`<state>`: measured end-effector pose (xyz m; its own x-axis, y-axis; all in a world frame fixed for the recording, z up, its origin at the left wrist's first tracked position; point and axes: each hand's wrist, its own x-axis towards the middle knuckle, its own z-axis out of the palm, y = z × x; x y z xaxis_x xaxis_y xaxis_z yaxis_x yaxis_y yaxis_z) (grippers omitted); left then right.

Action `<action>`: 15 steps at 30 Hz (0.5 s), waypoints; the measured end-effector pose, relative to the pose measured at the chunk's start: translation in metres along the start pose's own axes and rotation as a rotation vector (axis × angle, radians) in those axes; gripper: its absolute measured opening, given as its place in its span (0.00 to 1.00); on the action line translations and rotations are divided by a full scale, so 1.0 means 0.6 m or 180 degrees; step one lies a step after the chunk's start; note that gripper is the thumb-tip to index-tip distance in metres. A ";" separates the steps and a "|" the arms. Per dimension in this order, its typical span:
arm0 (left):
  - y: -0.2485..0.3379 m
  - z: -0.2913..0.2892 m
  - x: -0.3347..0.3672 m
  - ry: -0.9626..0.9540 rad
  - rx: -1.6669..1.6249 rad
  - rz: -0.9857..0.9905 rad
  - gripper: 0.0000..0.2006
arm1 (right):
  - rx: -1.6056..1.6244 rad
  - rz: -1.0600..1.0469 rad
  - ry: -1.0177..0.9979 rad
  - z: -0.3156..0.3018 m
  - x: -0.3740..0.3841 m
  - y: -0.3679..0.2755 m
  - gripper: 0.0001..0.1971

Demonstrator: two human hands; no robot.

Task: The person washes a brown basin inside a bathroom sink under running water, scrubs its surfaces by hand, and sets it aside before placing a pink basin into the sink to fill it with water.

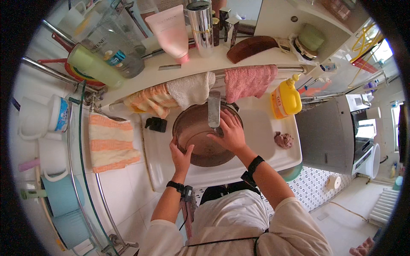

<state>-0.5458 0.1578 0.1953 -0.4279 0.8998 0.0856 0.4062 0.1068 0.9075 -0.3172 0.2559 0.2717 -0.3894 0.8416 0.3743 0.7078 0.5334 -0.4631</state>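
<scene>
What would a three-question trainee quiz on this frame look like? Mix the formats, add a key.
1. Short answer: which of the person's hands is nearer the metal spout?
2. True or false: the yellow pump bottle stands to the left of the brown basin.
3. Fill in: a dark brown ____ lies on the shelf, above the pink towel.

Key:
1. The right hand.
2. False; it stands to the right.
3. Comb.
</scene>
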 end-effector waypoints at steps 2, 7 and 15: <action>-0.004 -0.015 -0.002 -0.0238 0.0458 -0.0206 0.48 | 0.0063 0.0157 0.0048 -0.004 0.001 -0.002 0.38; 0.105 -0.012 0.038 -0.0475 0.1398 0.0965 0.54 | -0.0084 -0.0178 -0.0121 0.009 0.010 0.012 0.37; 0.107 0.010 0.024 -0.0214 0.1316 0.1073 0.55 | -0.0027 -0.0309 -0.0049 0.023 0.016 0.018 0.40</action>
<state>-0.5212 0.1798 0.2524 -0.1718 0.9366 0.3055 0.8021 -0.0471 0.5954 -0.3213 0.2709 0.2589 -0.4653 0.7873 0.4045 0.6712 0.6118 -0.4186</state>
